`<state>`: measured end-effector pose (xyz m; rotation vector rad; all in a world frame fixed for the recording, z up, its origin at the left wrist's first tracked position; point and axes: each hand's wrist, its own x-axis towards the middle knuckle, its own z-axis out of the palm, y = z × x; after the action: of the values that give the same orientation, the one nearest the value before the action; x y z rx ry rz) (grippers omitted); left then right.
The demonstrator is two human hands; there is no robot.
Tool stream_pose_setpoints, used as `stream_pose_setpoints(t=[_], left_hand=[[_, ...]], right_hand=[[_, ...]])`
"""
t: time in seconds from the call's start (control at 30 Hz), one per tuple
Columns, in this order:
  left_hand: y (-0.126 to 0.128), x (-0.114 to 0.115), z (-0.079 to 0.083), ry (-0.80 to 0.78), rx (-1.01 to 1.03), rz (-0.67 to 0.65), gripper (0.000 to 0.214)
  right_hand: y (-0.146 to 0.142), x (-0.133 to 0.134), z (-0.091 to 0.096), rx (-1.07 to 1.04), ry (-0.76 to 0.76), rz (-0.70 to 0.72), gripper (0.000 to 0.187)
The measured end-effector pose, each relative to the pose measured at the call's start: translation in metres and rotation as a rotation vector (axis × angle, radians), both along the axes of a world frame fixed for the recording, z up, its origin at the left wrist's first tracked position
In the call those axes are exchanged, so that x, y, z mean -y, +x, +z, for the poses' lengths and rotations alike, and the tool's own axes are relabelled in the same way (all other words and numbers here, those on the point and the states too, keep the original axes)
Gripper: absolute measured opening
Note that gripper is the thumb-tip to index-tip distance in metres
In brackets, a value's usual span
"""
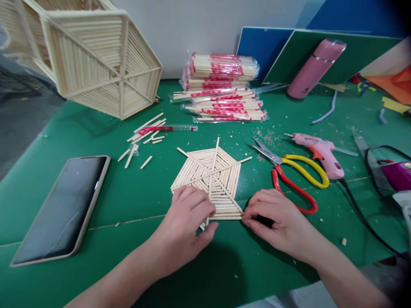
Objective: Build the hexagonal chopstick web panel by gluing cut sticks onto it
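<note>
A flat hexagonal panel of thin wooden sticks (224, 171) lies on the green table, with crossing spokes and rows of sticks filling the gaps. My left hand (189, 218) rests over its lower left part, fingers curled; stick ends show between thumb and forefinger. At the panel's lower right corner, my right hand (272, 218) pinches the end of a stick, thumb against forefinger. Scissors (276, 160) with one yellow and one red handle lie partly open just beyond my right hand. Cut stick pieces (150, 132) are scattered up and left of the panel, by a red-and-clear wrapper (170, 128).
A large stick-built frame (122, 79) stands at back left. Wrapped stick bundles (221, 85) are piled at the back, near a pink bottle (316, 68). A phone (62, 209) lies left. A pink glue gun (321, 152), its black cord (359, 214) and a purple object (398, 175) are right.
</note>
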<state>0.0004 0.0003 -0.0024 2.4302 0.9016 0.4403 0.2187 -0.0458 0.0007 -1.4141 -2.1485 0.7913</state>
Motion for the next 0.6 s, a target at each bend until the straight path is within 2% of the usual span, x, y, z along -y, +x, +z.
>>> stream_pose_setpoints(t=[0.2, 0.33, 0.6], left_hand=[[0.0022, -0.0015, 0.0001, 0.015, -0.014, -0.007, 0.003], [0.0031, -0.0021, 0.0001, 0.021, -0.027, -0.008, 0.005], [0.0030, -0.0012, 0.0016, 0.024, -0.028, -0.002, 0.010]], right_hand=[[-0.0010, -0.0002, 0.0001, 0.010, 0.006, -0.003, 0.009], [-0.0012, 0.0001, 0.0003, -0.006, -0.034, -0.051, 0.002], [0.0000, 0.0017, 0.0054, -0.021, -0.081, -0.084, 0.012]])
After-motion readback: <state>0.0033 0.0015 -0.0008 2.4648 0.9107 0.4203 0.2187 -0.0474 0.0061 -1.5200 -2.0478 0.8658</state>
